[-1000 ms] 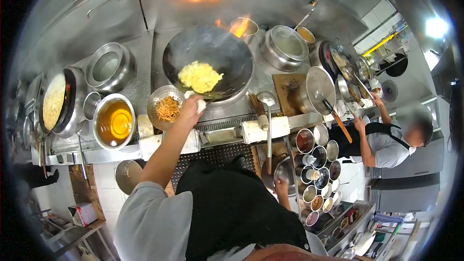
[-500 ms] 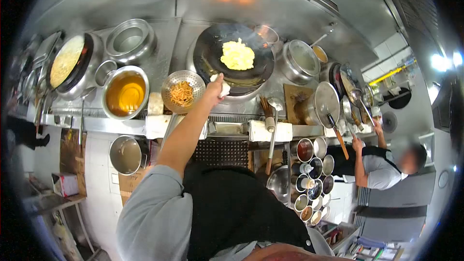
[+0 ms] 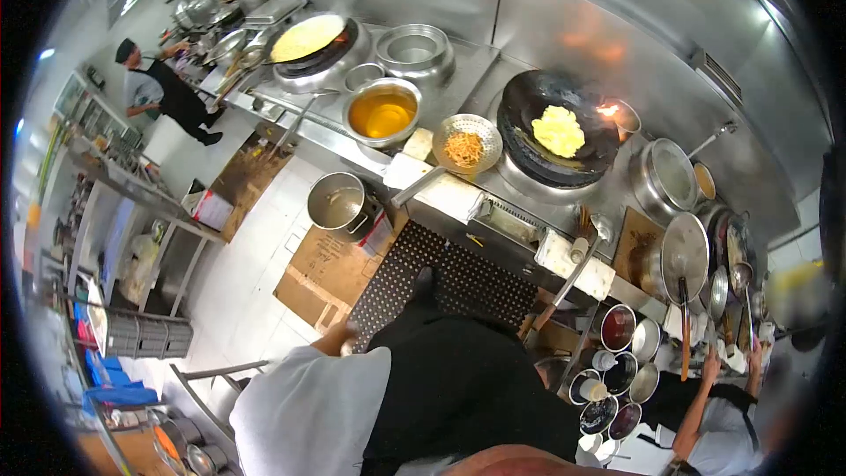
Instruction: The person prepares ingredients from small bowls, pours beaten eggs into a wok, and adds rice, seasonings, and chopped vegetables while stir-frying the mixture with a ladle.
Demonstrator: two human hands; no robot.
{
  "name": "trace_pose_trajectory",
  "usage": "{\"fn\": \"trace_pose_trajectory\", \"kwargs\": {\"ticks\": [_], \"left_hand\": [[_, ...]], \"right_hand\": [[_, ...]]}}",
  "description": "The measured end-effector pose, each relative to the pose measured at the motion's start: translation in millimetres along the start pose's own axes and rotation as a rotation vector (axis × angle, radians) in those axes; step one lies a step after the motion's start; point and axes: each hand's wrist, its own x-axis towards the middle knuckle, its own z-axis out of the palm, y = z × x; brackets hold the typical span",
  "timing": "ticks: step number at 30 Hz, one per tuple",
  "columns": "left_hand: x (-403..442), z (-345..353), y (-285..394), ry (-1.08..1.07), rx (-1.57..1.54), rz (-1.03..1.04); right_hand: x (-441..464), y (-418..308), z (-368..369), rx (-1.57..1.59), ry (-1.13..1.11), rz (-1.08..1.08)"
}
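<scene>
My left hand (image 3: 336,339) is down beside my apron, low and left of the stove edge. It is small and blurred, so its fingers and anything in them cannot be made out. My right hand is out of view. In front of me a black wok (image 3: 520,145) sits on a burner with yellow scrambled egg (image 3: 559,132) in it. Left of the wok, a perforated strainer (image 3: 490,130) with shredded orange-brown food (image 3: 463,149) rests on the counter edge, its handle pointing down toward me.
A pot of amber liquid (image 3: 382,115) and a second wok with a pale yellow sheet (image 3: 308,38) stand to the left. A ladle (image 3: 602,227) and brush (image 3: 582,238) lie right of centre, above several sauce containers (image 3: 618,328). Co-workers (image 3: 172,92) stand far left and right (image 3: 718,423).
My left hand has left the wok's near rim and dropped beside my body. The view has turned left, showing more floor, shelving and another person. The egg still lies in the wok.
</scene>
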Motion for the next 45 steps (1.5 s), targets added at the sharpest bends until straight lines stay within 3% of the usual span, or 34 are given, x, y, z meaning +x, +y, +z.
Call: {"fn": "trace_pose_trajectory", "kwargs": {"ticks": [1, 2, 3, 4, 5, 8, 10, 12, 16, 17, 19, 20, 21, 22, 23, 25, 27, 29, 30, 32, 34, 37, 40, 45], "left_hand": [[-11.2, -47.3, -6.3, -0.043, 0.825, -0.087], [-39.9, -87.3, -28.8, -0.019, 0.76, -0.142], [-88.0, -110.8, -41.3, -0.245, 0.726, 0.328], [-112.7, -101.8, -40.7, -0.042, 0.952, 0.018], [-121.7, -95.1, -45.6, 0.035, 0.997, -0.12], [-133.1, -68.4, -61.2, 0.126, 1.027, -0.18], [-117.5, -45.1, -65.3, 0.153, 1.068, -0.14], [-93.9, -23.5, -62.9, 0.159, 1.13, -0.092], [-40.5, -0.1, -52.2, 0.161, 1.247, -0.007], [-24.0, -1.8, -47.6, 0.178, 1.291, 0.015], [9.9, -15.6, -33.7, 0.267, 1.373, 0.061], [3.7, 6.4, -5.7, 0.471, 1.411, -0.032], [-4.3, 14.3, 28.6, 0.373, 1.027, 0.232], [37.5, -2.7, 33.5, 0.568, 0.907, 0.285], [35.7, 15.2, 84.8, 0.528, 0.974, 0.165], [38.6, 67.8, 174.6, 0.802, 0.849, 0.391], [105.2, 63.1, 223.5, 0.55, 0.343, 0.4], [105.8, 128.3, 310.4, 0.429, 0.203, 0.605], [110.5, 151.4, 343.2, 0.419, 0.202, 0.601], [124.0, 185.8, 389.9, 0.149, 0.227, 0.695], [144.8, 210.3, 416.5, 0.157, 0.309, 0.713], [150.4, 243.7, 444.8, 0.135, 0.491, 0.745], [162.6, 252.8, 450.2, 0.076, 0.594, 0.727], [171.3, 247.6, 450.6, 0.032, 0.553, 0.677]], "right_hand": [[-8.2, -16.0, -5.4, 0.139, -0.04, 0.031], [-10.4, -36.8, -12.8, 0.48, -0.049, 0.091], [-26.8, -84.1, -25.3, 0.875, -0.035, 0.158], [-53.1, -148.3, -41.1, 1.215, -0.002, 0.226], [-37.3, -158.3, -46.5, 1.305, -0.063, 0.147], [28.9, -187.4, -62.6, 1.434, -0.041, -0.08], [49.1, -201.0, -94.2, 1.327, -0.066, -0.053], [32.3, -241.0, -121.9, 1.078, 0.079, -0.094], [42.1, -244.8, -145.2, 0.968, 0.233, -0.179], [23.9, -251.2, -141.3, 0.93, 0.287, -0.315], [4.8, -256.1, -142.5, 0.882, 0.251, -0.307], [-1.7, -262.6, -146.5, 0.84, 0.197, -0.301], [-11.7, -280.4, -157.3, 0.765, 0.178, -0.253], [-26.8, -308.0, -172.1, 0.76, 0.194, -0.238], [-38.9, -343.6, -190.7, 0.648, 0.258, -0.308], [-19.2, -394.1, -212.1, 0.541, 0.314, -0.376], [14.6, -443.4, -226.8, 0.573, 0.242, -0.366], [54.4, -492.9, -233.4, 0.593, 0.186, -0.35], [82.6, -509.9, -231.2, 0.662, 0.143, -0.339], [119.8, -534.9, -211.4, 0.728, 0.106, -0.318], [146.5, -566.0, -187.0, 0.814, 0.198, -0.266], [134.0, -611.8, -148.5, 1.019, 0.127, -0.154], [138.9, -619.6, -157.2, 0.84, 0.057, -0.271], [127.0, -613.5, -163.9, 0.718, 0.316, -0.328]]}}
